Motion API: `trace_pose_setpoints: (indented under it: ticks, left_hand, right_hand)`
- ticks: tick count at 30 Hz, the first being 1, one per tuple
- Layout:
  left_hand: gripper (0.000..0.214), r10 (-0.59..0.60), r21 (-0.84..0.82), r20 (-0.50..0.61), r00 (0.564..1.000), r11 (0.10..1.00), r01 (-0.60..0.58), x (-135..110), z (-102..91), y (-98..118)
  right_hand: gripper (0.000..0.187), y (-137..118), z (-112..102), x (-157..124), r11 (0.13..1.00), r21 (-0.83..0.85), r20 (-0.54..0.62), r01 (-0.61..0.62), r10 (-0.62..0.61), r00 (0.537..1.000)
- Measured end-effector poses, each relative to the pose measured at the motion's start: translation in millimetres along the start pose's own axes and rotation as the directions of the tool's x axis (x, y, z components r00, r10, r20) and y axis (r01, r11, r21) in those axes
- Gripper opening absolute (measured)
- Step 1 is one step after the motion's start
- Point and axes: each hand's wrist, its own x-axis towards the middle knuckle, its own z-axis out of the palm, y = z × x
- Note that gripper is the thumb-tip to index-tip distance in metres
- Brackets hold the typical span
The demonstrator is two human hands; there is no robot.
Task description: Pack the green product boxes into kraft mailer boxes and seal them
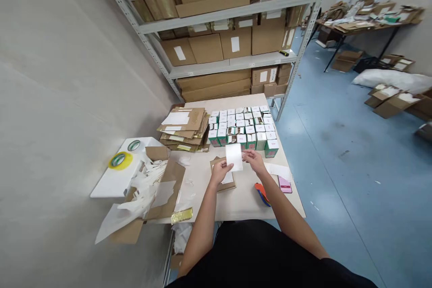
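Note:
A white rectangular paper sheet, which looks like a label, is held up above the table. My left hand pinches its lower left corner between thumb and fingers. At the sheet's right edge, the fingertips of my right hand are closed together and appear to grip that edge. Beneath the sheet and my left hand lies a small brown cardboard package with a white patch on top, partly hidden. Just beyond my hands stand several rows of small white-topped green boxes.
Flattened cardboard is piled at the back left. An orange-and-blue tool and a pink-screened phone lie at right. A carton of paper strips and tape rolls are left. Loaded shelves stand behind the table.

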Motion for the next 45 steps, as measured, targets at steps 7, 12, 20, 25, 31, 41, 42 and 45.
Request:
trace_pose_setpoints:
  ticks: [7,12,20,25,31,41,42,45]
  left_hand:
    - [0.065,-0.029,-0.286,-0.179,0.983,0.958,-0.024,-17.5,-12.1,4.6]
    - [0.062,0.001,-0.322,-0.179,0.984,0.945,-0.059,-22.0,-14.6,10.3]
    - [0.061,0.004,-0.302,-0.183,0.983,0.951,-0.060,-27.3,-17.5,11.5]
    - [0.062,0.002,-0.282,-0.178,0.984,0.958,-0.053,-29.0,-17.7,9.7]
    - [0.060,-0.006,-0.336,-0.176,0.984,0.940,-0.054,-31.2,-12.7,9.0]
    - [0.091,0.119,-0.025,-0.362,0.924,0.990,-0.137,-32.5,-0.7,7.5]
    - [0.082,0.149,0.035,-0.371,0.917,0.989,-0.147,-33.7,1.4,9.5]
    - [0.043,0.161,0.053,-0.185,0.969,0.987,-0.154,-38.0,8.3,16.6]
  right_hand:
    - [0.033,5.7,28.1,-26.4,0.997,-0.047,0.146,-0.055,0.061,0.987]
    - [0.029,-2.0,31.0,-30.8,0.998,-0.052,0.135,-0.027,0.034,0.990]
    - [0.028,-8.3,35.8,-35.7,0.997,-0.068,0.135,-0.023,0.032,0.990]
    - [0.026,-4.8,38.9,-36.6,0.998,-0.059,0.129,-0.032,0.039,0.991]
    - [0.024,-7.2,37.3,-41.8,0.999,-0.051,0.138,-0.009,0.016,0.990]
    - [0.022,-7.6,31.1,-48.6,0.999,-0.029,0.131,0.045,-0.040,0.991]
    - [0.023,-7.2,31.0,-48.9,0.998,-0.032,0.128,0.055,-0.050,0.991]
    - [0.024,-6.3,31.7,-50.3,0.995,-0.046,0.123,0.085,-0.079,0.989]
